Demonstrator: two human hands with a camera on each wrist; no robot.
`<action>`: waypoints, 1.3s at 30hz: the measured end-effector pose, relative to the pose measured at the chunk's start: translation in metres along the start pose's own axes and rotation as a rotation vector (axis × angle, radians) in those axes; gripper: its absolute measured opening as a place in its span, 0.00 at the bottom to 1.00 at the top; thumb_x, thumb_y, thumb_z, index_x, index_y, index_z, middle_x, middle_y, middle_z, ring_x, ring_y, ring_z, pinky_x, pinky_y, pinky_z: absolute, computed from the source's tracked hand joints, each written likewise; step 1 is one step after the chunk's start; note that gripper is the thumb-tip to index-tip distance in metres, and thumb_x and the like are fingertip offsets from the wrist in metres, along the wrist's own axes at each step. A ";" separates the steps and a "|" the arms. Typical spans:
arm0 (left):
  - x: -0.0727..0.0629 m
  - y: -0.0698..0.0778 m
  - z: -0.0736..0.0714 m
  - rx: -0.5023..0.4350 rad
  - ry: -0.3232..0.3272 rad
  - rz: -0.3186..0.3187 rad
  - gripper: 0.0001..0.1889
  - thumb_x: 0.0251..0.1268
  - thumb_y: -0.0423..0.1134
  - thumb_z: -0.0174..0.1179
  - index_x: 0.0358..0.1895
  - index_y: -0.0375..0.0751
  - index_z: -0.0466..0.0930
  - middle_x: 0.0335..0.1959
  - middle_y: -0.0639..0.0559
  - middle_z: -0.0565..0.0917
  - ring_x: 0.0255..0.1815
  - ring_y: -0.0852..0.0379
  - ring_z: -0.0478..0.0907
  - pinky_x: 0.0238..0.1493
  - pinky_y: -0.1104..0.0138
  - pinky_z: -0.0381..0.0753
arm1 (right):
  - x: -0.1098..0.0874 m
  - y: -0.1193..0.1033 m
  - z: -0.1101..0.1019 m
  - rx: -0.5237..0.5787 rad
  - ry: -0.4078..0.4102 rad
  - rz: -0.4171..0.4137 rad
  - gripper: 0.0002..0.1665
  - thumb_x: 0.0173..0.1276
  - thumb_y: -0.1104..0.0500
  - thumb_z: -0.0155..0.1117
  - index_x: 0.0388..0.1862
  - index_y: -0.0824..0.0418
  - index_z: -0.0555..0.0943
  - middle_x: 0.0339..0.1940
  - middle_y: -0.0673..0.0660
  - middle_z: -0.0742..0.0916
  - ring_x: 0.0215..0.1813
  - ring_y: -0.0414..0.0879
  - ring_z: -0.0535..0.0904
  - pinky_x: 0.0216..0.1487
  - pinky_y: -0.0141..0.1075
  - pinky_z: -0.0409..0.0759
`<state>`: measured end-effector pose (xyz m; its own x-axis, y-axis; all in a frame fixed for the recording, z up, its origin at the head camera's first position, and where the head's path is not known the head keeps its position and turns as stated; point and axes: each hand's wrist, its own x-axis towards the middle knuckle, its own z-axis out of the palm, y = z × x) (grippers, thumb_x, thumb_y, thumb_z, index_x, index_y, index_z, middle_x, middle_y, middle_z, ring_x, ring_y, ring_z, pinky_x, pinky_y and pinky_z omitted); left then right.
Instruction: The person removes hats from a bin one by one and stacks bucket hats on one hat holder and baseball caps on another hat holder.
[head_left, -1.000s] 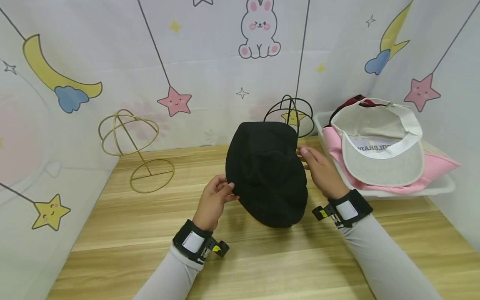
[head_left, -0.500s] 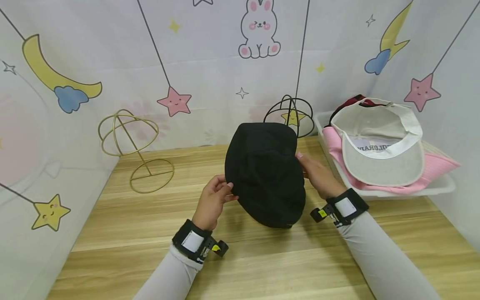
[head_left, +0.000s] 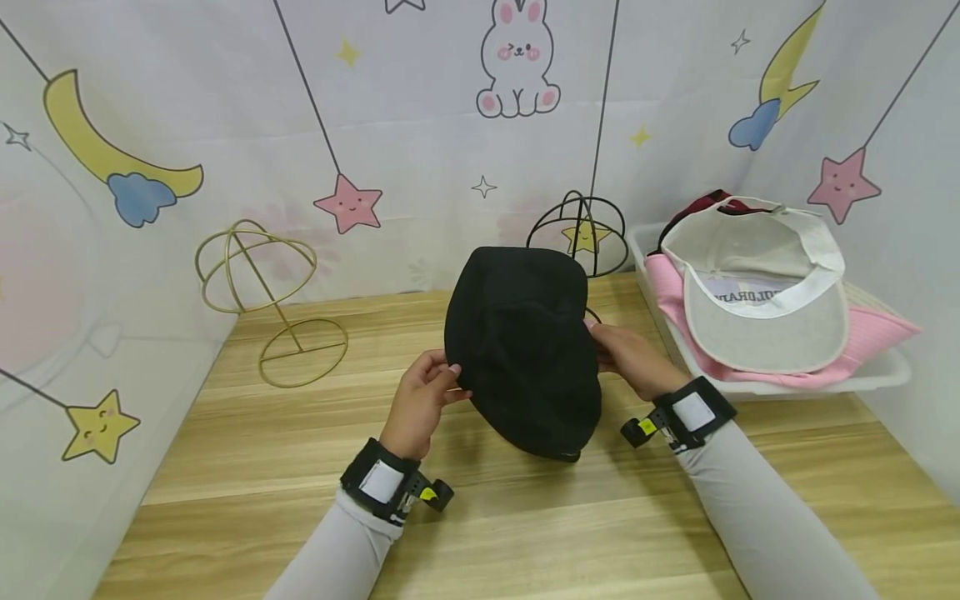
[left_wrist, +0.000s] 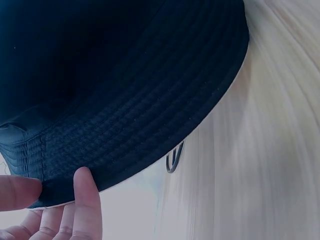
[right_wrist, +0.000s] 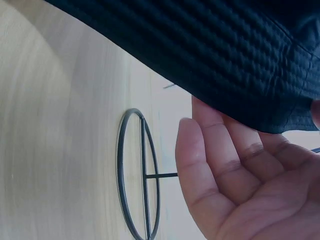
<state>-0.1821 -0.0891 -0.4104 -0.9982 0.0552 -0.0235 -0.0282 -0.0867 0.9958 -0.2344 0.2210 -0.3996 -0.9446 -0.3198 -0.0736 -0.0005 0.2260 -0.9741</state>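
Hat (head_left: pixel 525 358) of black cloth looks light, soft and hard to damage — best held by its stitched brim (left_wrist: pixel 145 120), which the left hand (head_left: pixel 418 407) and right hand (head_left: pixel 636 360) pinch.

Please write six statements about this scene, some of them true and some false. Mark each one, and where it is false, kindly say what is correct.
1. The left grip and the right grip both hold the brim of the black hat. True.
2. The gold stand is left of the black hat, and the black stand is partly behind it. True.
3. The gold stand carries a hat. False: it is bare.
4. The white tray, with a pale cap and pink cloth, is right of the black hat. True.
5. The pink cloth covers the pale cap. False: the pale cap lies over the pink cloth.
6. The right grip reaches into the white tray. False: it is at the black hat.
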 end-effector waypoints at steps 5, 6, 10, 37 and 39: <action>0.001 0.000 -0.002 -0.012 0.001 0.003 0.12 0.76 0.30 0.51 0.56 0.34 0.75 0.42 0.50 0.83 0.45 0.56 0.81 0.46 0.60 0.87 | 0.000 -0.002 -0.002 -0.020 -0.020 0.022 0.34 0.83 0.48 0.43 0.68 0.77 0.69 0.50 0.57 0.87 0.44 0.34 0.84 0.49 0.29 0.83; 0.001 0.000 -0.002 -0.014 0.001 0.003 0.11 0.75 0.29 0.51 0.56 0.34 0.75 0.42 0.51 0.83 0.45 0.56 0.81 0.45 0.61 0.87 | 0.000 -0.003 -0.002 -0.022 -0.017 0.029 0.34 0.83 0.47 0.43 0.68 0.78 0.69 0.48 0.55 0.88 0.44 0.35 0.84 0.49 0.28 0.83; 0.001 0.000 -0.003 -0.020 0.003 0.004 0.11 0.75 0.29 0.51 0.56 0.34 0.75 0.41 0.52 0.83 0.45 0.57 0.81 0.45 0.62 0.87 | -0.002 -0.006 -0.003 -0.009 -0.015 0.036 0.32 0.83 0.49 0.46 0.65 0.78 0.70 0.42 0.46 0.86 0.41 0.35 0.84 0.48 0.28 0.84; 0.000 0.012 -0.011 -0.011 0.037 0.004 0.12 0.76 0.31 0.52 0.57 0.35 0.74 0.46 0.47 0.82 0.46 0.56 0.82 0.48 0.59 0.87 | -0.007 -0.017 -0.003 -0.084 -0.016 -0.093 0.17 0.80 0.49 0.54 0.34 0.58 0.78 0.37 0.50 0.82 0.46 0.44 0.79 0.52 0.38 0.82; 0.000 0.012 -0.010 -0.012 0.034 0.003 0.12 0.76 0.31 0.51 0.58 0.35 0.74 0.47 0.46 0.82 0.46 0.56 0.82 0.49 0.59 0.87 | -0.008 -0.018 -0.003 -0.082 -0.010 -0.100 0.17 0.80 0.49 0.54 0.34 0.58 0.78 0.36 0.50 0.81 0.46 0.44 0.79 0.52 0.37 0.82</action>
<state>-0.1834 -0.1004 -0.3994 -0.9995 0.0207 -0.0236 -0.0255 -0.0985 0.9948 -0.2282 0.2223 -0.3806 -0.9354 -0.3531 0.0206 -0.1217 0.2666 -0.9561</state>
